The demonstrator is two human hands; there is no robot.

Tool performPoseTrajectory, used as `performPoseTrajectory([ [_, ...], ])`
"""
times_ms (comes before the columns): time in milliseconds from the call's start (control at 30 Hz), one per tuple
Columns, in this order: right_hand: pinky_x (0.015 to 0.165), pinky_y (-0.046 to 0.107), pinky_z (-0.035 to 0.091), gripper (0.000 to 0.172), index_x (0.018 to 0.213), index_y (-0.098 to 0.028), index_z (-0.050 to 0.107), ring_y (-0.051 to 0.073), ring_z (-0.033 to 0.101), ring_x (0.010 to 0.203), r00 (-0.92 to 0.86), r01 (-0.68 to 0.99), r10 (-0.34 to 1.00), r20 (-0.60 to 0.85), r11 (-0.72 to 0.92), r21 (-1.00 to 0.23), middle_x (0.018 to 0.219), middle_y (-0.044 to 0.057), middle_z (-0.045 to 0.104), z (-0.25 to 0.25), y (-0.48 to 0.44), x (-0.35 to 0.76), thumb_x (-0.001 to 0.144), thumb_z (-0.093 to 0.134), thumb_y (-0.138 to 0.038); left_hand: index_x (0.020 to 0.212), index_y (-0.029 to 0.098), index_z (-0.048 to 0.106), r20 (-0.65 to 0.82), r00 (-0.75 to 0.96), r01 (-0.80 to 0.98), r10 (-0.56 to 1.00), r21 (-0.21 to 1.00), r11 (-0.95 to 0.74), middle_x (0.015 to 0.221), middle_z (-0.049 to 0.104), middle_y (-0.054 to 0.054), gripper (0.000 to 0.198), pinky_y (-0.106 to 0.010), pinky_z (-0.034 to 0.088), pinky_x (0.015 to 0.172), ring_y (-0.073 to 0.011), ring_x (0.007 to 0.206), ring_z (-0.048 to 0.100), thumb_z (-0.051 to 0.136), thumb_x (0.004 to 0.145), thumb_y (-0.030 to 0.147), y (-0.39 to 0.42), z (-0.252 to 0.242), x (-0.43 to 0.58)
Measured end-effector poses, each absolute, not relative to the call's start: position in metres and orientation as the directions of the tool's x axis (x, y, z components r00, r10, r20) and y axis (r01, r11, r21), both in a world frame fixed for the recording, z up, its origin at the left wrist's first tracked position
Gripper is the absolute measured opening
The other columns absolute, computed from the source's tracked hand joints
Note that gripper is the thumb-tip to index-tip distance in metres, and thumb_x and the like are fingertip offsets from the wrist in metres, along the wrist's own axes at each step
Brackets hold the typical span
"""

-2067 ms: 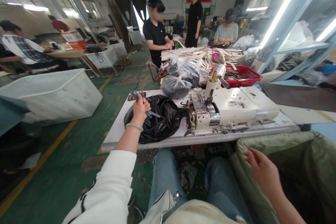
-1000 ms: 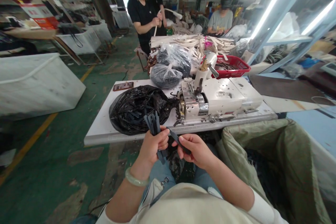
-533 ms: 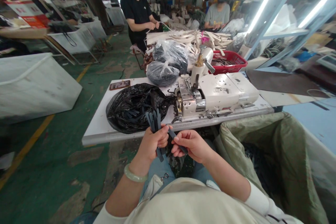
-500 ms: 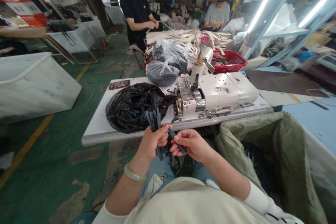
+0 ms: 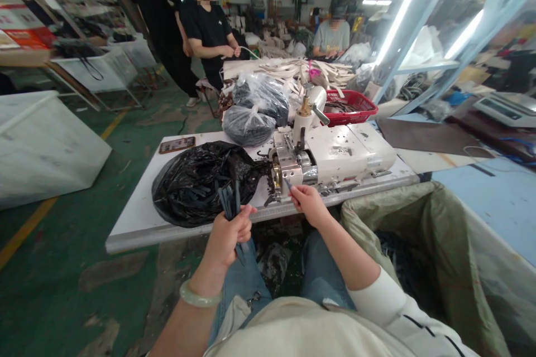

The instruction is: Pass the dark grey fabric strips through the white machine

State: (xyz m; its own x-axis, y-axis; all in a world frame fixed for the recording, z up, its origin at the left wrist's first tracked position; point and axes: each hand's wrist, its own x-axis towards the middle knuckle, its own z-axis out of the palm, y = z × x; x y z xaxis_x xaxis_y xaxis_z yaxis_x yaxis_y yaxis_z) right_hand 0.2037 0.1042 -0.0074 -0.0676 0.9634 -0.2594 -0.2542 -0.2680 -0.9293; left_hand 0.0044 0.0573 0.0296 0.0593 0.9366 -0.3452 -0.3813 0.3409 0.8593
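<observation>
And my left hand point(image 5: 229, 236) is clenching dark strips point(image 5: 229, 202), my right hand point(image 5: 310, 204) pinching one narrow strip point(image 5: 287, 183) above the bench's front edge point(image 5: 159, 236).

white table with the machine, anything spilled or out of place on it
Yes, a little: dark scraps lie strewn on the white table near the metal front of the machine, and dark bits dot its top. They look odd because they are scattered loosely. I can't make out any damage.

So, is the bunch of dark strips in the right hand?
No, the left hand holds the bunch of dark strips, while the right hand pinches a small strip.
</observation>
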Motion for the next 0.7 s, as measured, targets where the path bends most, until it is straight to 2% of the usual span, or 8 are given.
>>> performPoseTrajectory([
  [67,0.032,0.017,0.012,0.031,0.060,-0.016,0.051,0.003,0.022,0.032,0.036,-0.280,0.952,-0.304,-0.282,-0.917,0.038,-0.009,0.033,-0.013,0.132,0.219,0.075,0.067,-0.039,0.072,0.010,0.063,-0.359,0.055,-0.402,0.932,0.846,0.350,0.043,0.023,0.013,0.032,-0.013,0.016,0.035,0.0002,0.037,0.019,0.080,0.064,0.036,0.056,0.028,-0.004],
  [200,0.032,0.018,0.008,0.032,0.058,-0.020,0.046,0.004,0.016,0.031,0.042,-0.307,0.937,-0.348,-0.319,-0.896,0.036,-0.011,0.024,-0.016,0.164,0.236,0.076,0.065,-0.040,0.069,0.010,0.062,-0.402,0.028,-0.432,0.915,0.821,0.374,0.042,0.023,0.013,0.033,-0.012,0.016,0.034,0.0005,0.036,0.019,0.082,0.062,0.035,0.052,0.022,-0.016],
  [533,0.033,0.019,0.011,0.025,0.061,-0.019,0.046,0.005,0.014,0.032,0.110,-0.332,0.923,-0.370,-0.317,-0.889,0.036,-0.011,0.022,-0.017,0.180,0.233,0.081,0.056,-0.030,0.072,0.010,0.061,-0.429,0.023,-0.454,0.903,0.800,0.392,0.044,0.023,0.013,0.030,-0.011,0.016,0.035,0.0004,0.037,0.019,0.080,0.066,0.034,0.047,0.008,-0.028],
  [700,0.035,0.021,0.014,0.028,0.059,-0.022,0.042,0.007,0.015,0.034,0.208,-0.299,0.929,-0.306,-0.237,-0.924,0.039,-0.011,0.021,-0.018,0.184,0.236,0.079,0.054,-0.037,0.072,0.010,0.060,-0.436,0.040,-0.459,0.899,0.791,0.405,0.044,0.023,0.013,0.032,-0.011,0.016,0.035,0.0005,0.037,0.018,0.080,0.066,0.035,0.047,0.011,-0.026],
])
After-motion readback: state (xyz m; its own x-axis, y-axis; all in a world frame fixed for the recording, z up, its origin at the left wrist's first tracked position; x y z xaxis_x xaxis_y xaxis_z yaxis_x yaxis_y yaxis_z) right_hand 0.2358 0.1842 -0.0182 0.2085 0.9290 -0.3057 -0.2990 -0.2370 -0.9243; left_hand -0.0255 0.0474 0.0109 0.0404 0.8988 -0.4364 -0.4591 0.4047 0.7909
